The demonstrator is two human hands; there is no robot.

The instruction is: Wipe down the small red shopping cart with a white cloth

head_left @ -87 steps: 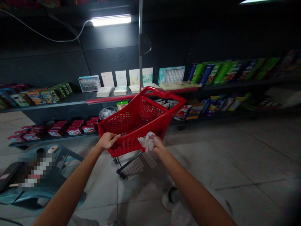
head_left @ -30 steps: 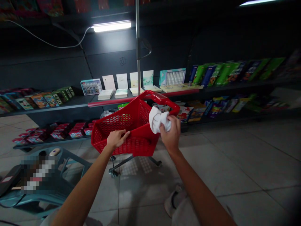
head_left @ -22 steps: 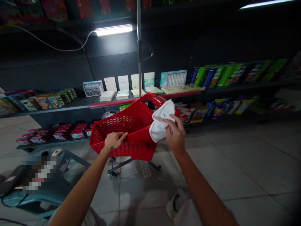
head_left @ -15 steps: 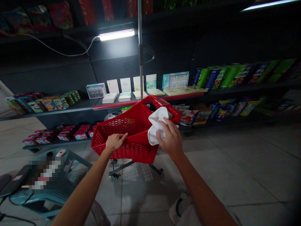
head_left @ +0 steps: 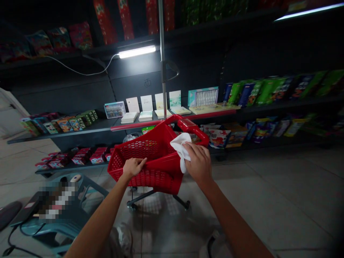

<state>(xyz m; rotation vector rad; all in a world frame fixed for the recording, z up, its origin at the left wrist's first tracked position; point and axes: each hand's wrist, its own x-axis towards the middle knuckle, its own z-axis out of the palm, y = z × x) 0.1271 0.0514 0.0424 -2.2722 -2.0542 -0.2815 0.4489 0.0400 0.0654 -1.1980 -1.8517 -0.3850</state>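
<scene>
As the left hand grips the edge of the red cart to steady it, the right hand clenches a white cloth.

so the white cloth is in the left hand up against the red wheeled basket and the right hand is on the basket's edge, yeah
Not quite: the head view shows the hands swapped. The white cloth is in the right hand, up against the red wheeled basket, and the left hand is on the basket's edge.
</scene>
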